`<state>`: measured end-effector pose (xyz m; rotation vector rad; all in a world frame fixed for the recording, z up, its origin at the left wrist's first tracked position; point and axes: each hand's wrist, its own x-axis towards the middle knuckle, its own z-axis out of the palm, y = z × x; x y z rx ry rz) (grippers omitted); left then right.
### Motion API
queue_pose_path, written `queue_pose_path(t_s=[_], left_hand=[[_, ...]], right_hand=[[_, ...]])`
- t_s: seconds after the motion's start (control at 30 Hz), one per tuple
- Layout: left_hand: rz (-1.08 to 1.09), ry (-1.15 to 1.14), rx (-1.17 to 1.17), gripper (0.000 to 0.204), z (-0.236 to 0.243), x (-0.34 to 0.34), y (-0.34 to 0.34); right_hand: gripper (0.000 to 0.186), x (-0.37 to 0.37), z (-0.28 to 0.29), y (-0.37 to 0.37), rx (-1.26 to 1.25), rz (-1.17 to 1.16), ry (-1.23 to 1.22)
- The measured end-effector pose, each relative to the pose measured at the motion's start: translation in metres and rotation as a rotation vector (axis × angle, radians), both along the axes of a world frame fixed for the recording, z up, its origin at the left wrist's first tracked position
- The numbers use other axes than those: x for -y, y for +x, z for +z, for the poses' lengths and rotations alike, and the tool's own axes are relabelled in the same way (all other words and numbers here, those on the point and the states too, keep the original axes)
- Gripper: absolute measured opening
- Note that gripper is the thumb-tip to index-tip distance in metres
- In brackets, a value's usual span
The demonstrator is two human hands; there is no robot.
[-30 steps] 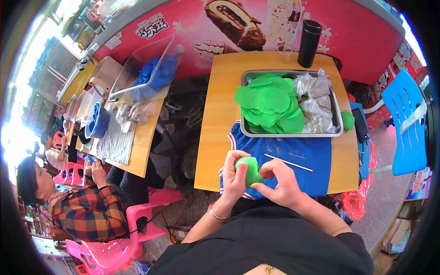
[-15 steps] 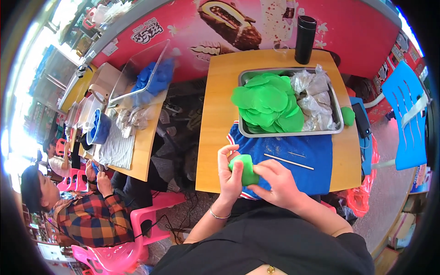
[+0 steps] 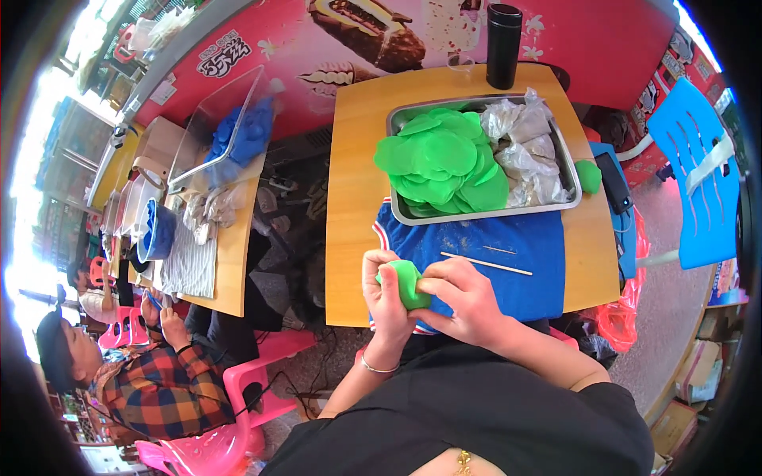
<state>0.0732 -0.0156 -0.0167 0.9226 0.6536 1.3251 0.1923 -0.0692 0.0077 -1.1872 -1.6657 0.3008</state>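
Note:
Low over the near edge of a wooden table, my left hand is wrapped round a soft green piece, bent into a cup-like shape. The thumb and fingers of my right hand pinch its right edge. Beneath and beyond them lies a blue cloth dusted with pale powder. A long pale stick and a shorter thin one rest on it. Farther back, a metal tray holds a heap of thin round green sheets beside clear plastic bags with greyish contents.
A black tumbler stands at the table's back. Another green piece sits right of the tray. At left, a person in a checkered shirt handles something blue beside a table. A blue chair is at right.
The view has shifted, so the table and tray sit a little higher and more left. Both hands stay on the green piece, which is turned slightly and more creased.

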Motion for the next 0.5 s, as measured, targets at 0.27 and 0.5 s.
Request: queue_pose_path(t_s=[0.27,0.5], left_hand=[[-0.132,-0.162,0.171,0.036,-0.014,0.004,-0.001],[-0.14,-0.297,0.208,0.038,-0.017,0.005,-0.005]], right_hand=[[0.044,-0.005,-0.002,0.0,0.101,0.042,-0.046],[0.053,-0.009,0.007,0.0,0.241,0.005,-0.062]])
